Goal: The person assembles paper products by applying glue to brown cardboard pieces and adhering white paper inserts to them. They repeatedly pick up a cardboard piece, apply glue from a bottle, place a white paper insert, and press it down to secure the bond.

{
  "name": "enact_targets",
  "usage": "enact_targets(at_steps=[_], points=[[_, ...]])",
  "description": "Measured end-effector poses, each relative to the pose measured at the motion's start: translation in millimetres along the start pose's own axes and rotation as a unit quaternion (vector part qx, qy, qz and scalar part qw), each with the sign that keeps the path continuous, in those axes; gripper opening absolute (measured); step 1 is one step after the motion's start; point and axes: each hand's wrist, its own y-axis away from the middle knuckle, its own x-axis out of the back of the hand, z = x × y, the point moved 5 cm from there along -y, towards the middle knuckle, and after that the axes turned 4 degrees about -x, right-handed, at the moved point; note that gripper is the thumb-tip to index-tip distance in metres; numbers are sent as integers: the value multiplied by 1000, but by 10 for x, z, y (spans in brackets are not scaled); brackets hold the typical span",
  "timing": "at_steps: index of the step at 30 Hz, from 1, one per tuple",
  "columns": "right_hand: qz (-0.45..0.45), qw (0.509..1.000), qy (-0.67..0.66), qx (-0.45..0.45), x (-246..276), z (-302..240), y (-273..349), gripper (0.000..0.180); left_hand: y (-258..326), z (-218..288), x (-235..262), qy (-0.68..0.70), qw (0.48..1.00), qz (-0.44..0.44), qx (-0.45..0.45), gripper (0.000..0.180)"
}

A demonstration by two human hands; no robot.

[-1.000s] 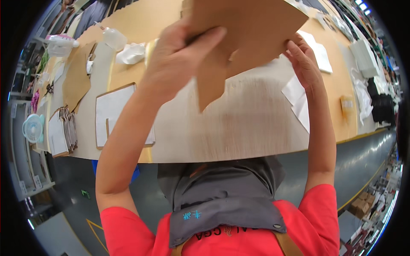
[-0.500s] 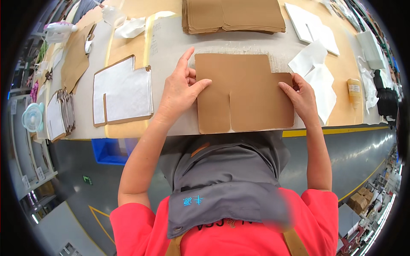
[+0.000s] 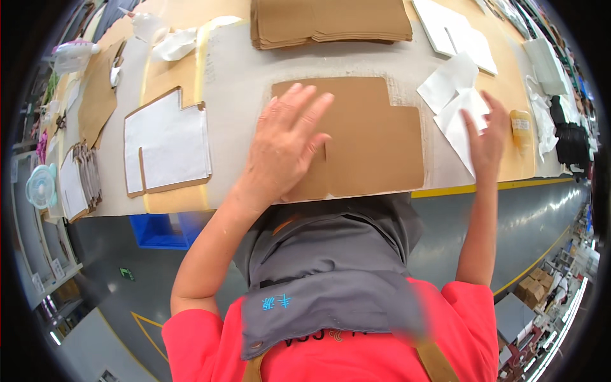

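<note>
A brown panel [image 3: 372, 149] with a notched corner and a slit lies flat at the table's near edge, in front of me. My left hand [image 3: 283, 137] rests over its left part with the fingers stretched out, hiding some of that side. Off the panel's right side, my right hand [image 3: 487, 137] is over some loose white sheets [image 3: 459, 105], slightly blurred. Its thumb and fingers are apart, and nothing shows between them. Whether it touches the top sheet I cannot tell.
A stack of brown panels [image 3: 331, 22] lies beyond. To the left are white-faced, brown-edged pieces [image 3: 168, 143] and an upright bundle of similar pieces [image 3: 79, 178]. White panels [image 3: 455, 35], a yellow bottle [image 3: 522, 134] and a black bundle [image 3: 573, 146] lie right. A blue bin [image 3: 159, 229] stands below.
My right hand has let go of the brown panel and moved right to the white sheets. My left hand has shifted from the panel's left edge to lie over its surface.
</note>
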Motion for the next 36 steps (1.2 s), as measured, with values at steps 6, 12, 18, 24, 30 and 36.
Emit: enact_targets(at_steps=[6,12,18,24,30,36], points=[[59,958,277,-37,705,2011,-509,73,80,232,-339,-35,983,-170,-66,66],[-145,932,11,-331,501,3190,-517,83,53,221,-313,-55,973,-218,-56,69],[-61,906,-214,-360,923,3337,-580,61,20,216,-288,-19,977,-204,-50,68],[-64,713,-643,-273,1273,2266,-210,68,122,26,-71,121,990,-74,22,57],[-69,609,-743,-270,785,549,338,84,373,-120,141,29,998,3,59,41],[-116,662,-701,-238,-107,-451,448,70,423,-226,157,-3,998,20,61,35]])
